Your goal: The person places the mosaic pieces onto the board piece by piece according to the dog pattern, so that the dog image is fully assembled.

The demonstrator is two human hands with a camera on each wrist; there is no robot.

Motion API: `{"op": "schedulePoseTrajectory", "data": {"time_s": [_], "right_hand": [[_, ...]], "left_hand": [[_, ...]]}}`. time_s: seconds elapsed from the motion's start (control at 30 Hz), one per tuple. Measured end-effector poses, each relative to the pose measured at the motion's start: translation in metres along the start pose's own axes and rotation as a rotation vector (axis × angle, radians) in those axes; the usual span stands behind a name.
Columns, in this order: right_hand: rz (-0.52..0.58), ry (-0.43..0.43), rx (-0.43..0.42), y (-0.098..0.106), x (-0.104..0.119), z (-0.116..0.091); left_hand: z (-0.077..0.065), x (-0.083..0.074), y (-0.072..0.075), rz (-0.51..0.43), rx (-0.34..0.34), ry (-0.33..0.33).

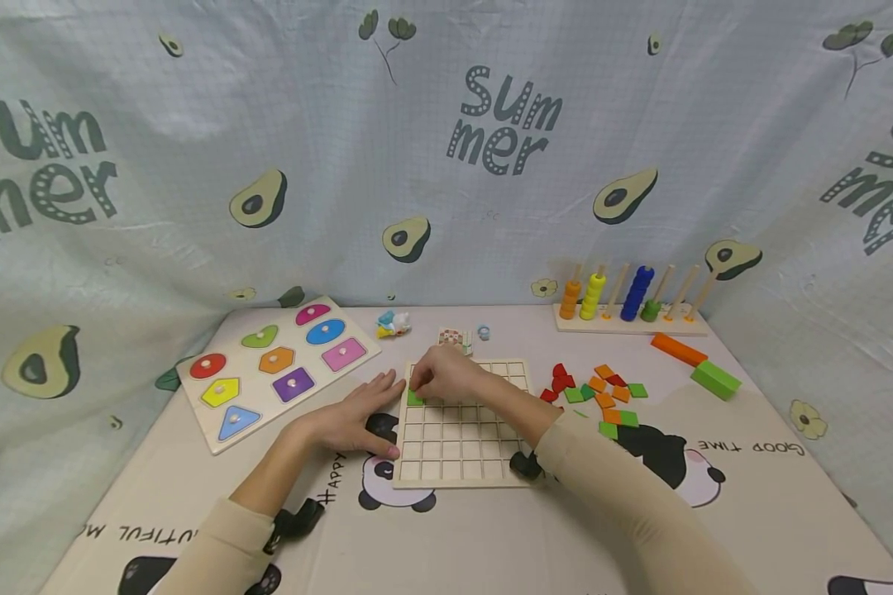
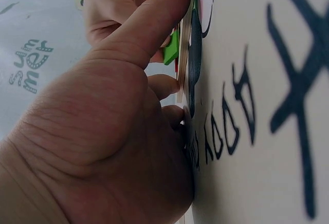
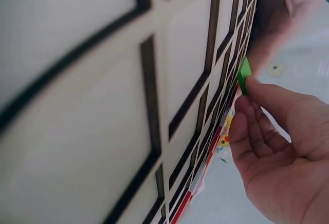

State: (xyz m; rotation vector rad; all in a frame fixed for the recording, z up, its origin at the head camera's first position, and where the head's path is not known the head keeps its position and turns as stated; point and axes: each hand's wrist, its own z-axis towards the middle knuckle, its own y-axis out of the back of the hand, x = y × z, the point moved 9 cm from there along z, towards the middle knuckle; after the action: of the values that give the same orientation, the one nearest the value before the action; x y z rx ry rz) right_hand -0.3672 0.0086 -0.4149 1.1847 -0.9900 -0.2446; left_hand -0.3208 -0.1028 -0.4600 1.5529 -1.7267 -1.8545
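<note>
Our right hand point(image 1: 446, 376) pinches a thin, flat green tile point(image 3: 243, 75) between its fingers, over the far left part of a pale wooden grid board point(image 1: 457, 453). Our left hand point(image 1: 353, 417), fingers spread, lies along the board's left edge. Our right forearm point(image 1: 521, 405) crosses its right side. The cloth-covered desk point(image 1: 446, 549) stretches before its near edge; loose red, orange and green tiles point(image 1: 604, 400) lie rightward, a wooden shape puzzle point(image 1: 255, 386) leftward.

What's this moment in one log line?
right hand: pinches green tile at wooden grid board; left hand: at board's left edge; loose tiles: right of board
</note>
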Motion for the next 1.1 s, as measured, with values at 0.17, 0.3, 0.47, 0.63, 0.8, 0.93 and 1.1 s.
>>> {"op": "schedulePoseTrajectory", "data": {"time_s": [0.17,0.3,0.47,0.63,0.8,0.93,1.1], "right_hand": [[0.006,-0.007,0.031,-0.004,-0.002,-0.001],[0.016,-0.006,0.047,-0.004,-0.002,-0.003],[0.073,0.021,-0.007,0.020,-0.002,-0.021],[0.150,0.044,-0.129,0.059,-0.021,-0.056],[0.162,-0.045,-0.215,0.086,-0.063,-0.097],[0.159,-0.123,-0.232,0.101,-0.095,-0.123],[0.152,-0.206,-0.191,0.111,-0.125,-0.140]], "left_hand": [[0.001,0.000,-0.001,-0.010,0.006,0.009],[0.001,0.000,-0.002,-0.003,0.007,0.007],[0.002,0.000,-0.002,0.019,0.006,0.004],[0.001,0.002,-0.002,0.024,0.003,0.019],[0.001,0.002,-0.004,-0.001,0.011,0.034],[0.001,0.002,-0.003,-0.005,0.003,0.041],[0.002,0.002,-0.002,-0.005,0.001,0.048]]}}
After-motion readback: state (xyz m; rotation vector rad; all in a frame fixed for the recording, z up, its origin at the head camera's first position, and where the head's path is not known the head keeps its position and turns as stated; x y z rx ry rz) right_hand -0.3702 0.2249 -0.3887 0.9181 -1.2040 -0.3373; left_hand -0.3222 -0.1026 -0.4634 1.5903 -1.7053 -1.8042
